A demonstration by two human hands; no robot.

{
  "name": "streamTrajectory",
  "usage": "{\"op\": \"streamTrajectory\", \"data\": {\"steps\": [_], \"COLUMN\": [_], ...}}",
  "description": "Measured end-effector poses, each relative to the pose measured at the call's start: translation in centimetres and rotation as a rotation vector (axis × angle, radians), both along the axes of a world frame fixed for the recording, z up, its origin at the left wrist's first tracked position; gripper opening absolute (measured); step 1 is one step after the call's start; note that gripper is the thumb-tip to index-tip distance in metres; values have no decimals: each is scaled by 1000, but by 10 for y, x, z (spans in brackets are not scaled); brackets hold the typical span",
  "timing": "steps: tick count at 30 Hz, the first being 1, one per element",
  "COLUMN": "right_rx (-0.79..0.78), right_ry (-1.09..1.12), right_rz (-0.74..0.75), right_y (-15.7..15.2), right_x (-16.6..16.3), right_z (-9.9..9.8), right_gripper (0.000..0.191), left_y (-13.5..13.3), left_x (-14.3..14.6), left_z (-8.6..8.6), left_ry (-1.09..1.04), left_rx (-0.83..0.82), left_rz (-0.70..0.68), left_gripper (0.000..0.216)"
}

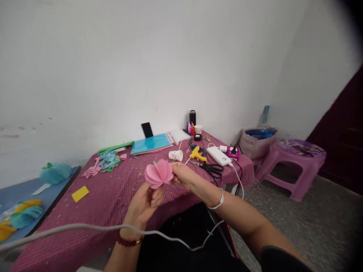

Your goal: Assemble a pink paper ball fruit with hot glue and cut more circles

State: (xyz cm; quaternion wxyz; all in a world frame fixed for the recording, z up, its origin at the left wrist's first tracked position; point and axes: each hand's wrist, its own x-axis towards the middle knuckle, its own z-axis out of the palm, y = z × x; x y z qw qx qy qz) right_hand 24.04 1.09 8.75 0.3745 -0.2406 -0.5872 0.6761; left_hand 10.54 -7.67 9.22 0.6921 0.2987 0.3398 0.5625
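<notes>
A pink paper pumpkin with rounded, fanned folds is held up over the table's front edge. A small green bit shows at its top. My left hand grips it from below, fingers curled under its lower left side. From the right, my right hand pinches its edge between thumb and fingers. Just behind lies a paper cup on its side. A yellow glue gun and black-handled scissors rest to the right of my hands.
Coloured paper scraps, a yellow sheet and a blue folder lie on the checked tablecloth. A white power bank has a cable attached. A white cord crosses before me. A pink stool stands right.
</notes>
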Motion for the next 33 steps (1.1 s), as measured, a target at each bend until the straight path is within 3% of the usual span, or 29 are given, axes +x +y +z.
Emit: {"op": "streamTrajectory", "data": {"steps": [3, 7, 9, 11, 14, 17, 20, 23, 25, 27, 29, 31, 33], "right_rx": [35, 164, 302, 572, 942, 1011, 1027, 984, 777, 510, 355, 317, 288], "right_ry": [34, 159, 197, 177, 60, -41, -101, -89, -29, 32, 61, 62, 70], "right_rz": [3, -176, -238, -240, -166, -134, -175, -196, -209, -229, -240, -244, -248], "right_y": [-1, -2, -5, -10, -18, -23, -21, -16, -13, -11, -12, -14, -19], "right_x": [-3, 7, 18, 29, 42, 46, 42, 33, 25, 17, 11, 6, 3], "right_z": [-9, -17, -17, -15, -11, -13, -21, -32, -39, -46, -52, -55, -57], "right_gripper": [50, 30, 20, 12, 24, 40, 42, 20, 6, 19, 28, 32, 34], "left_y": [-10, -19, -22, -24, -25, -25, -21, -21, -25, -35, -46, -57, -63], "left_x": [0, -1, 0, 2, 5, 10, 16, 19, 17, 12, 6, 1, -1], "left_z": [-9, -16, -20, -23, -25, -24, -23, -23, -24, -26, -31, -39, -45], "left_ry": [-160, -334, -417, -447, -463, -465, -455, -391, -293, -122, 144, 443, 704], "left_rx": [-56, -80, -93, -99, -123, -166, -226, -225, -162, -29, 183, 391, 495], "left_rz": [21, 48, 30, 9, 10, 46, 85, 52, -13, 4, 224, 555, 815], "left_gripper": [33, 30, 29, 29, 29, 30, 36, 37, 37, 41, 36, 25, 12]}}
